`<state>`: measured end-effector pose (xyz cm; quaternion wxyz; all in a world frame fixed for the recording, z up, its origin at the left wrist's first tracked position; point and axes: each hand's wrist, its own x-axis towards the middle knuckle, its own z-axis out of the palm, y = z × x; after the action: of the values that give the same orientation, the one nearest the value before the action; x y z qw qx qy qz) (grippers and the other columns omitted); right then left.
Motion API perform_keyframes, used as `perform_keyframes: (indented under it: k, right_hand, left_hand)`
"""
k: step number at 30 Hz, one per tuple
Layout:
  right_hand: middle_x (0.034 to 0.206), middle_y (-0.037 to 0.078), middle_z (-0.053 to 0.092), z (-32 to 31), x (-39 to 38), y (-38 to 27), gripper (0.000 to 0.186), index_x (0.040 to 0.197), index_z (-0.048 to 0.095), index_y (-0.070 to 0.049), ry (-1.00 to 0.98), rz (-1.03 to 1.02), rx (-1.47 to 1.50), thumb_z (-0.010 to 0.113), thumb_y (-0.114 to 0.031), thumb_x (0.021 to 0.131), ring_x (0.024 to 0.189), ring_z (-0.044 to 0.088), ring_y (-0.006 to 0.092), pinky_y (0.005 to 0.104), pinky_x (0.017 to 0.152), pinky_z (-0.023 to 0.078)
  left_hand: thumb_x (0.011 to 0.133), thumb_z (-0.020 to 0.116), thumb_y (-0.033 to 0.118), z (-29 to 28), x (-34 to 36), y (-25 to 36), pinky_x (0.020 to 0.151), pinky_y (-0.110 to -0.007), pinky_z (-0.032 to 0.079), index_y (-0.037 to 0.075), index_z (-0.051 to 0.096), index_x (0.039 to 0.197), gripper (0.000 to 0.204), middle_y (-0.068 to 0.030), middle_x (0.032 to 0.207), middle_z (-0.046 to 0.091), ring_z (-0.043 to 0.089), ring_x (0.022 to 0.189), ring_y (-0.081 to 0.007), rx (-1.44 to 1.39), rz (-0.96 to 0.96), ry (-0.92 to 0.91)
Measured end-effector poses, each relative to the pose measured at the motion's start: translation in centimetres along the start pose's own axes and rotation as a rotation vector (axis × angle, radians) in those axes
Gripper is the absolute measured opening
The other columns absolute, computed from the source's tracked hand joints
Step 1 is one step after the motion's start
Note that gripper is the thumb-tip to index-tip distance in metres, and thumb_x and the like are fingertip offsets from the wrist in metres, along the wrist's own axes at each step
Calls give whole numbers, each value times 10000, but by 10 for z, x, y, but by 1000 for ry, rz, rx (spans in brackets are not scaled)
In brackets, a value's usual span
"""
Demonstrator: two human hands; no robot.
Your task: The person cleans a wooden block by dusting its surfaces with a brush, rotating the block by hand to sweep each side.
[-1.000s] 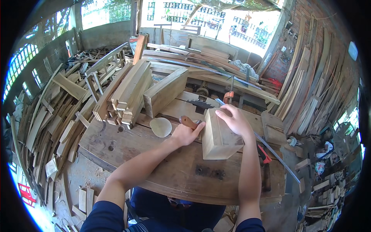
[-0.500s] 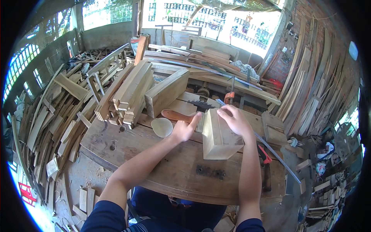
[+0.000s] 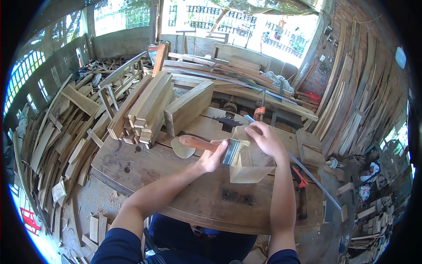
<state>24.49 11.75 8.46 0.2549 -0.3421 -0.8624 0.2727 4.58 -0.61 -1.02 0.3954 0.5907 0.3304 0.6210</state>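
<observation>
My left hand (image 3: 211, 159) is closed around a flat paintbrush (image 3: 198, 142) with a wooden handle. Its pale bristles point right and lie over the left side of a box-shaped wooden block (image 3: 250, 175). The block stands on the workbench (image 3: 176, 189) in front of me. Fingers bent, my right hand (image 3: 267, 140) grips the block's far upper part; the fingertips rest on its top. Just left of the brush handle lies a pale round dish-like thing (image 3: 182, 149), partly hidden by the handle.
Stacked boards (image 3: 151, 99) and a thick plank (image 3: 189, 105) stand on the bench's far left. An orange clamp (image 3: 260, 112) is behind the block. Right of my forearm lie a red-handled tool (image 3: 300, 177) and a long metal ruler (image 3: 317, 180). Scrap wood (image 3: 57, 127) is heaped at left.
The brush has lifted and tilted, so its bristles now show above the block's left side. My left hand has turned with it. My right hand stays on the block.
</observation>
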Motion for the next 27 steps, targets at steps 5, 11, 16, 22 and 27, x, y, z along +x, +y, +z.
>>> perform_keyframes:
  k: [5, 11, 16, 22, 27]
  right_hand:
    - [1157, 205, 714, 4, 3, -11, 515, 1185, 703, 1, -7, 20, -58, 701, -471, 977, 1086, 686, 337, 398, 950, 511]
    - [1176, 209, 716, -1, -4, -15, 564, 1208, 690, 12, 2, 59, -41, 702, -499, 968, 1094, 691, 340, 397, 960, 513]
    - [1163, 209, 719, -1, -3, -9, 571, 1202, 692, 12, 0, 50, -44, 702, -507, 965, 1083, 694, 340, 400, 954, 515]
    - [1165, 210, 719, -2, -3, -8, 589, 1200, 690, 19, 10, 36, -61, 706, -519, 961, 1087, 691, 343, 402, 958, 513]
    - [1182, 210, 711, 0, -2, -8, 589, 1203, 690, 21, 18, 13, -51, 703, -517, 964, 1091, 685, 339, 397, 966, 510]
  left_hand:
    - [1105, 354, 619, -26, 3, -38, 817, -316, 472, -10, 658, 1173, 702, -47, 974, 667, 578, 904, -139, 13, -358, 113]
    - [1106, 303, 593, -26, 15, -15, 937, -484, 505, 44, 676, 1140, 665, -261, 961, 712, 685, 1049, -410, 623, -459, 117]
    - [1092, 362, 576, -14, 11, -12, 834, -505, 531, 37, 693, 1127, 634, -237, 900, 719, 701, 910, -412, 836, -261, 73]
    - [1111, 459, 392, -5, -4, 9, 611, -374, 430, -43, 619, 913, 504, -113, 696, 585, 491, 637, -169, 217, 188, -29]
    - [1131, 333, 509, 0, -4, -22, 737, -397, 482, -22, 613, 894, 646, -115, 738, 603, 598, 754, -247, 239, 48, 150]
